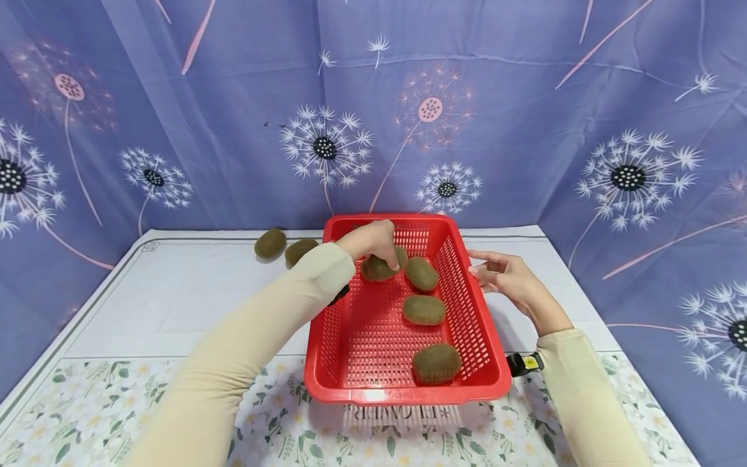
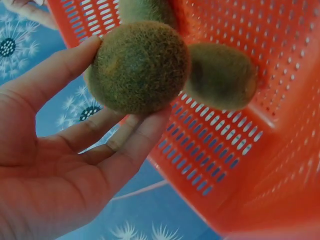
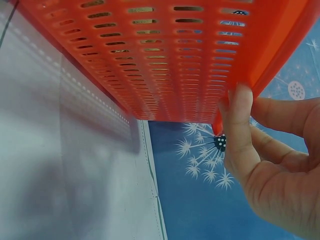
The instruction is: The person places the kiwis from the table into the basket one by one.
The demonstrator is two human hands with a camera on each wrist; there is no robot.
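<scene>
In the head view my left hand (image 1: 373, 241) is over the far left part of the red plastic basket (image 1: 312, 363). Its thumb and fingertips pinch a brown fuzzy kiwi (image 2: 140, 67), which fills the middle of the left wrist view. Another kiwi (image 2: 220, 75) shows just beyond it, inside the basket. Along the basket's right side lie a kiwi (image 1: 421, 274), a second kiwi (image 1: 424, 310) and, nearest me, a third kiwi (image 1: 436, 363). My right hand (image 1: 506, 277) grips the basket's right rim (image 3: 272, 62) between thumb and fingers.
Two loose kiwis, a left kiwi (image 1: 270, 244) and a right kiwi (image 1: 301, 251), lie on the white tablecloth (image 1: 175, 298) left of the basket. A blue dandelion-print curtain (image 1: 373, 84) stands behind and on both sides. The near cloth is floral (image 1: 146, 389).
</scene>
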